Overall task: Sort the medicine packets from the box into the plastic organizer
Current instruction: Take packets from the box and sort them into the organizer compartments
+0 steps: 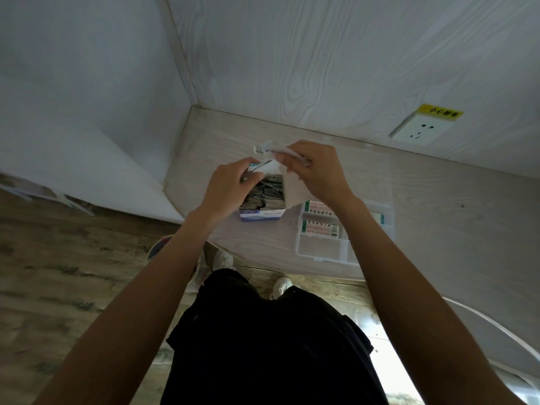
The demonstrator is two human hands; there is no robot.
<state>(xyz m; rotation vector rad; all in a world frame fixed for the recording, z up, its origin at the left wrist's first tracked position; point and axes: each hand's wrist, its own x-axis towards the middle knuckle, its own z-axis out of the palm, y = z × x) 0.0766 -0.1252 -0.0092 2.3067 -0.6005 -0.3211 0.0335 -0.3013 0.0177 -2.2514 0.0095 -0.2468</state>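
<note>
Two hands work above the open box (263, 200), which sits on the pale table (438, 200) close to the corner where two white walls meet. I see little room on the far and left sides: the left wall rises just beside the box, and the back wall, carrying a socket (418, 130) under a yellow label, stands just past the hands. To the right the tabletop runs wide; the near table edge cuts in front of the box and of the plastic organizer (324, 244), which lies just right of the box, almost at that edge.

My left hand (230, 185) has its fingers curled round a small bundle of packets (257, 168) at the box's far left corner. My right hand (315, 168) pinches a white packet (267, 149) over the box's far end; that packet's long axis runs roughly left to right, its free end pointing left toward the wall. I cannot tell whether the two hands' packets touch.

The box's long axis runs away from me, its printed end panel facing me, and dark packets stand packed on edge inside it. In the organizer, two labelled packets (320, 226) lie flat in the farther compartments, long axes left to right, while my right forearm crosses over its right part
</note>
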